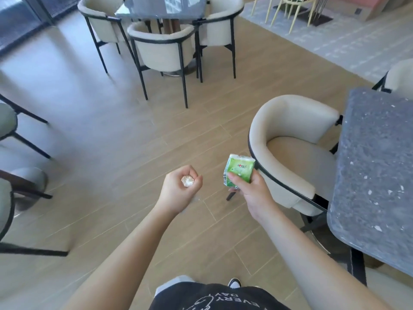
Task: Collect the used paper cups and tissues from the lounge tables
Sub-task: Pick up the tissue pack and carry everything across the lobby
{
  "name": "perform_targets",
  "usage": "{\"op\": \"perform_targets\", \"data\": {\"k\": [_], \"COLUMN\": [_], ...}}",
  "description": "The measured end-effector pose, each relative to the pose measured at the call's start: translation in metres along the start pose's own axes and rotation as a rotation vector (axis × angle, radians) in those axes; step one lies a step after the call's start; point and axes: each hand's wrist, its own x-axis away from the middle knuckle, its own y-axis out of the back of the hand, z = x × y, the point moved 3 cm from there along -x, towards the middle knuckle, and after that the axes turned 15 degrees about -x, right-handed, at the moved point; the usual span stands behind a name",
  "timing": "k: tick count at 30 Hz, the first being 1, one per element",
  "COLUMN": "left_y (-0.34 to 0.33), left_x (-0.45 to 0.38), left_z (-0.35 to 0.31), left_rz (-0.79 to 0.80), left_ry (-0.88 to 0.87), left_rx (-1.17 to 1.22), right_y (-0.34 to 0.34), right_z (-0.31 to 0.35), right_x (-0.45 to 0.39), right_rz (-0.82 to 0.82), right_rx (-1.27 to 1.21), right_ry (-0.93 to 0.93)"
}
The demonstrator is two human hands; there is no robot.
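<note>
My left hand (178,191) is held out over the wooden floor, fist closed around a small crumpled white tissue (187,181) that peeks out between the fingers. Just right of it, my right hand (250,193) grips a green and white tissue packet (239,173) by its lower end, the packet tilted upright. Both hands hang in the air at about waist height, apart from each other. No paper cup shows in this view.
A grey stone table (375,175) stands at the right with a cream armchair (290,148) tucked beside it. Farther ahead is a glass-topped table (165,7) ringed by cream chairs (163,50). More chairs (9,130) line the left edge.
</note>
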Motion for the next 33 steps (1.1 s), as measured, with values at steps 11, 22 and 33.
{"op": "perform_targets", "data": {"k": [11, 22, 33], "left_y": [0.073, 0.098, 0.05], "left_x": [-0.155, -0.314, -0.511], "left_z": [0.076, 0.086, 0.052], "left_rz": [-0.035, 0.005, 0.085], "left_ry": [0.082, 0.04, 0.018], "left_rx": [0.077, 0.099, -0.029], "right_y": [-0.12, -0.152, -0.129], "right_z": [-0.032, -0.007, 0.052], "right_x": [-0.158, -0.291, -0.475], "right_rz": [0.026, -0.058, -0.087], "right_rx": [0.068, 0.033, -0.056], "right_ry": [-0.058, -0.016, 0.008]}}
